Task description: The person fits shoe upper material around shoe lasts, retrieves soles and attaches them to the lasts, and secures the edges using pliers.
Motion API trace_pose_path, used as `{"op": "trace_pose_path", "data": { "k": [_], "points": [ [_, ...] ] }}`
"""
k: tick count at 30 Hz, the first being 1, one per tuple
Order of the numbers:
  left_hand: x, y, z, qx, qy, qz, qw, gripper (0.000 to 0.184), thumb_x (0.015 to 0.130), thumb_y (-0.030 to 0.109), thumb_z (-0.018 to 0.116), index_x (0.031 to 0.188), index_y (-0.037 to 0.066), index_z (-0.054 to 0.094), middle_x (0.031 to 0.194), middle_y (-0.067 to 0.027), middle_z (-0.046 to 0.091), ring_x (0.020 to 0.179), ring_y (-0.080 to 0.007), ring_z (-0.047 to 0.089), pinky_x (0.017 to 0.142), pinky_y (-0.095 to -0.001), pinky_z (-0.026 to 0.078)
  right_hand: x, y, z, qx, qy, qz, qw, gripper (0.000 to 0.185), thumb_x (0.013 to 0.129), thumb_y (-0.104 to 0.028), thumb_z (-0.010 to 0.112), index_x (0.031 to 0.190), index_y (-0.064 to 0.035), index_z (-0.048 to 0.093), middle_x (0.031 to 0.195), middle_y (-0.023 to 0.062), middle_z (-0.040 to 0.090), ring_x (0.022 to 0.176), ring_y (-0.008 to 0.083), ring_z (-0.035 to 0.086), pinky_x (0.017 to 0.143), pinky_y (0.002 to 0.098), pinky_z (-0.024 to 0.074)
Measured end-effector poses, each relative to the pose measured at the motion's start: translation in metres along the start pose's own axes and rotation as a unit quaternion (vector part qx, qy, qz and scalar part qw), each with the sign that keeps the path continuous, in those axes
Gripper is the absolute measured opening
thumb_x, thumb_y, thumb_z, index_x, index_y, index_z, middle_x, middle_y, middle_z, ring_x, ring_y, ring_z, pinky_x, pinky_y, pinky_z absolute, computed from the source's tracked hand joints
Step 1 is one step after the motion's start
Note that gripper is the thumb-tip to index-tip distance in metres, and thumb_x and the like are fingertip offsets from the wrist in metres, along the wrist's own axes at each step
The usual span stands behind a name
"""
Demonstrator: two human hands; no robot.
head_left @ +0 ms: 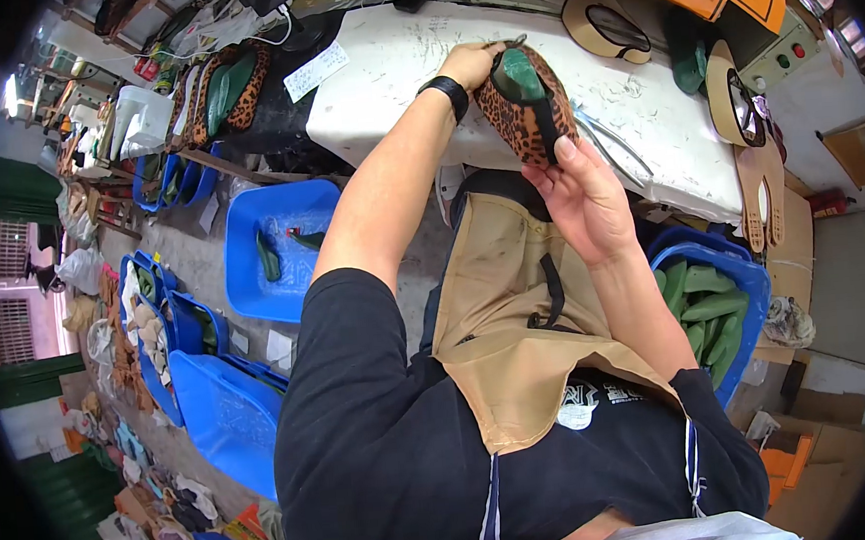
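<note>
A leopard-print shoe upper (526, 123) with a green shoe last (521, 75) inside it is held up over the near edge of the white worktop. My left hand (473, 66), with a black band at the wrist, is closed on its far end. A small dark metal piece (516, 40) shows by those fingertips; I cannot tell what it is. At the near end, my right hand (588, 199) pinches the upper's edge between thumb and fingers, beside a black strip (546, 127).
Thin grey strips (616, 147) lie on the white worktop (379, 83). More leopard-print uppers (249, 82) rest at left. Blue tubs (238, 218) stand on the floor; another blue tub (755, 298) at right holds green lasts (708, 301). Tan visor-like pieces (596, 33) sit at the back.
</note>
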State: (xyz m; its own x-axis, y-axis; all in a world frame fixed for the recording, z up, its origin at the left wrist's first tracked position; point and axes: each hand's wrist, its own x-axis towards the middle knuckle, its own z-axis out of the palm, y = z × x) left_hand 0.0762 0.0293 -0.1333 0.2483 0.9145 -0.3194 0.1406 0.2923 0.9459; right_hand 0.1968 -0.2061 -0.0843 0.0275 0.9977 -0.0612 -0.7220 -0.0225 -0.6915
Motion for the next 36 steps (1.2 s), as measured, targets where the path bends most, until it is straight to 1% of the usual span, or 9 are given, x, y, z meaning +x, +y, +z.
{"op": "trace_pose_path", "data": {
  "k": [4, 6, 10, 14, 19, 20, 24, 29, 36],
  "points": [
    [-0.026, 0.026, -0.008, 0.025, 0.030, 0.242, 0.969, 0.035, 0.101, 0.026, 0.067, 0.122, -0.002, 0.074, 0.104, -0.0113, 0.077, 0.082, -0.0160, 0.069, 0.073, -0.0271, 0.057, -0.013, -0.004, -0.052, -0.061, -0.028, 0.123, 0.990, 0.044, 0.109, -0.032, 0.057, 0.137, 0.0015, 0.055, 0.124, 0.0157, 0.067, 0.103, 0.0232, 0.068, 0.095, 0.0372, 0.0550],
    [-0.060, 0.030, 0.002, 0.095, 0.008, 0.300, 0.949, 0.027, 0.104, 0.020, 0.062, 0.118, 0.001, 0.075, 0.089, -0.0049, 0.076, 0.070, -0.0144, 0.063, 0.065, -0.0285, 0.052, -0.004, -0.014, -0.084, -0.182, 0.061, 0.068, 0.979, 0.045, 0.110, -0.037, 0.053, 0.134, 0.0006, 0.054, 0.122, 0.0169, 0.067, 0.103, 0.0260, 0.069, 0.096, 0.0383, 0.0548],
    [-0.122, -0.008, 0.034, 0.133, -0.100, 0.277, 0.946, 0.022, 0.102, 0.017, 0.064, 0.109, -0.001, 0.075, 0.080, -0.0031, 0.072, 0.064, -0.0162, 0.058, 0.060, -0.0301, 0.048, 0.012, -0.045, -0.074, -0.225, 0.123, -0.013, 0.966, 0.035, 0.106, -0.032, 0.059, 0.124, -0.0022, 0.057, 0.109, 0.0109, 0.065, 0.095, 0.0196, 0.065, 0.089, 0.0307, 0.0523],
    [-0.153, -0.040, 0.054, 0.113, -0.104, 0.282, 0.947, 0.016, 0.099, 0.014, 0.066, 0.101, 0.000, 0.074, 0.075, -0.0046, 0.069, 0.061, -0.0186, 0.056, 0.059, -0.0311, 0.046, 0.012, -0.048, -0.085, -0.468, -0.054, 0.067, 0.880, 0.020, 0.101, -0.019, 0.064, 0.111, -0.0033, 0.060, 0.096, 0.0046, 0.061, 0.085, 0.0126, 0.055, 0.078, 0.0233, 0.0456],
    [-0.169, -0.029, 0.049, 0.138, -0.106, 0.282, 0.943, 0.013, 0.097, 0.014, 0.068, 0.099, 0.002, 0.072, 0.077, -0.0075, 0.069, 0.061, -0.0206, 0.056, 0.060, -0.0309, 0.047, 0.006, -0.050, -0.062, -0.479, -0.040, 0.057, 0.875, 0.009, 0.093, -0.008, 0.064, 0.099, -0.0044, 0.059, 0.087, 0.0007, 0.056, 0.079, 0.0096, 0.047, 0.071, 0.0204, 0.0387],
    [-0.174, -0.030, 0.049, 0.140, -0.108, 0.282, 0.943, 0.013, 0.097, 0.014, 0.068, 0.099, 0.002, 0.072, 0.077, -0.0075, 0.069, 0.061, -0.0206, 0.056, 0.060, -0.0309, 0.047, 0.004, -0.051, -0.057, -0.477, -0.038, 0.056, 0.876, 0.009, 0.093, -0.008, 0.064, 0.099, -0.0044, 0.059, 0.087, 0.0007, 0.056, 0.079, 0.0096, 0.047, 0.071, 0.0204, 0.0387],
    [-0.193, -0.033, 0.053, -0.024, -0.064, 0.291, 0.954, 0.013, 0.095, 0.015, 0.069, 0.097, 0.002, 0.071, 0.078, -0.0083, 0.069, 0.062, -0.0212, 0.057, 0.061, -0.0303, 0.048, -0.014, -0.056, -0.042, -0.486, -0.014, 0.011, 0.874, 0.006, 0.091, -0.006, 0.063, 0.096, -0.0049, 0.060, 0.085, 0.0004, 0.057, 0.076, 0.0098, 0.048, 0.070, 0.0208, 0.0396],
    [-0.178, -0.008, 0.050, 0.049, -0.160, 0.224, 0.960, 0.015, 0.096, 0.017, 0.070, 0.095, 0.002, 0.071, 0.077, -0.0052, 0.067, 0.064, -0.0176, 0.056, 0.062, -0.0284, 0.047, -0.028, -0.058, -0.032, -0.537, -0.016, -0.025, 0.843, 0.007, 0.089, -0.005, 0.063, 0.096, -0.0050, 0.060, 0.085, 0.0003, 0.057, 0.076, 0.0095, 0.048, 0.070, 0.0207, 0.0396],
    [-0.170, 0.013, 0.038, 0.119, -0.255, 0.124, 0.951, 0.018, 0.097, 0.020, 0.070, 0.093, 0.003, 0.071, 0.076, -0.0007, 0.064, 0.066, -0.0122, 0.055, 0.061, -0.0257, 0.047, -0.014, -0.069, -0.058, -0.455, 0.003, 0.083, 0.886, 0.016, 0.097, -0.021, 0.066, 0.103, -0.0062, 0.064, 0.090, -0.0006, 0.061, 0.078, 0.0096, 0.051, 0.072, 0.0205, 0.0415]
  ]
}}
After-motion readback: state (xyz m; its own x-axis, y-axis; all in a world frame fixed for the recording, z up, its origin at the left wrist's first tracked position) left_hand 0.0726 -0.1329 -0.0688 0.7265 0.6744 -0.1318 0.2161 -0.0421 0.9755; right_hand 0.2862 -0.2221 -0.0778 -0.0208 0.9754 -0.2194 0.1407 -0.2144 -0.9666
